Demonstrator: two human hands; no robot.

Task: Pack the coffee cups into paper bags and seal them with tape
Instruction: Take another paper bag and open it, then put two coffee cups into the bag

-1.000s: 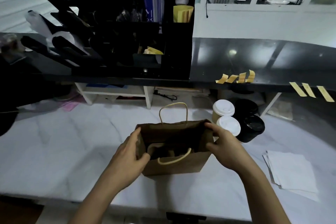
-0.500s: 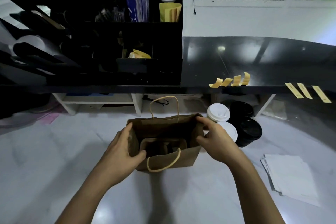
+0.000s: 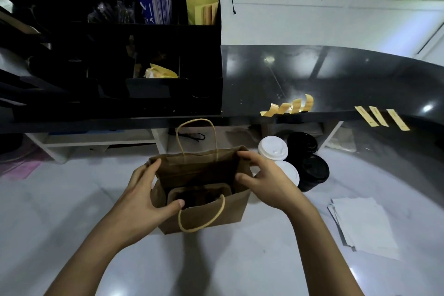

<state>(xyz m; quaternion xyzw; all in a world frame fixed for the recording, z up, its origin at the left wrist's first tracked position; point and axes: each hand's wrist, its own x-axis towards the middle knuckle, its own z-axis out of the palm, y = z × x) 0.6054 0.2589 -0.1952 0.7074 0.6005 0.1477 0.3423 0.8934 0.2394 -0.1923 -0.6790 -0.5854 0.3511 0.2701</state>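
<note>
A brown paper bag (image 3: 211,214) with rope handles stands open on the white counter (image 3: 72,211). A brown cup carrier (image 3: 199,196) lies inside it. My left hand (image 3: 144,199) grips the bag's left edge, thumb at the front rim. My right hand (image 3: 262,180) holds the bag's right edge, fingers on the rim. Just right of the bag stand two white-lidded coffee cups (image 3: 274,148) and two black-lidded cups (image 3: 312,170). Yellow tape strips (image 3: 288,107) hang from the black shelf edge, with three more strips (image 3: 382,118) further right.
A black organiser (image 3: 120,67) with sleeves and packets fills the back left. The black glossy shelf (image 3: 336,74) overhangs the counter. A stack of white paper sheets (image 3: 362,223) lies at the right.
The view has shifted closer and slightly left. Both hands stay on the bag's sides and spread its mouth wider; the bag itself stays in place.
</note>
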